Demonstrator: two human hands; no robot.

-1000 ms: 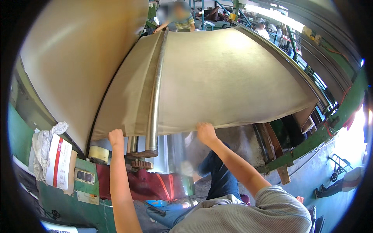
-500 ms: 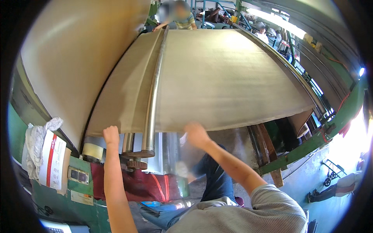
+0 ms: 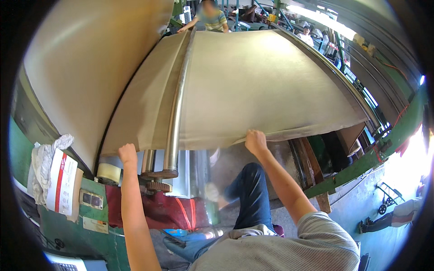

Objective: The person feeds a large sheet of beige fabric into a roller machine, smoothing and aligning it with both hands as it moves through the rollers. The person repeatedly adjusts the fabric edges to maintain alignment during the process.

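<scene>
A wide beige sheet of cloth-like material [image 3: 253,86] stretches away from me across a machine. My left hand [image 3: 128,153] is closed on its near edge, left of a shiny metal roller [image 3: 181,95] that lies across the sheet. Farther right, my right hand [image 3: 256,141] grips the same near edge in a fist, and the edge puckers slightly there. Below the roller's near end sits a toothed gear [image 3: 159,186]. My fingertips under the sheet are hidden.
A large tan drum surface [image 3: 90,58] rises at the left. Another long roller [image 3: 334,70] bounds the sheet at right, above a green beam [image 3: 352,176]. A person in a striped shirt [image 3: 214,21] stands at the far edge. A white carton [image 3: 61,183] and rag [image 3: 45,167] are at left.
My right hand has moved to the right along the near edge and now grips it. My left hand stays at about the same place on the sheet.
</scene>
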